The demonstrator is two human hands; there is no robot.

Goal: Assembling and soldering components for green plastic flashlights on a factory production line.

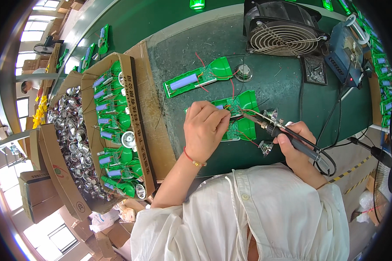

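Note:
My right hand (294, 148) grips a soldering iron (300, 145), its tip reaching left to the circuit board of a green flashlight housing (249, 99). Over the same housing, my left hand (204, 132) is closed in a pinch; whatever is between its fingertips is hidden. Just nearer lies a second green housing (247, 129), partly behind my left hand. A lamp reflector (271, 114) and another reflector (266, 148) sit right of these housings, with red wires around them. Farther away, an open housing (221, 68) holds a purple battery cell (184, 81), beside a round lamp head (244, 72).
A cardboard box (137, 117) of green flashlight assemblies stands at left, beside a box (59, 161) heaped with reflectors. A fan (285, 37) stands at the back, with a blue soldering station (342, 54) to its right. Black cables (337, 104) run along the right side.

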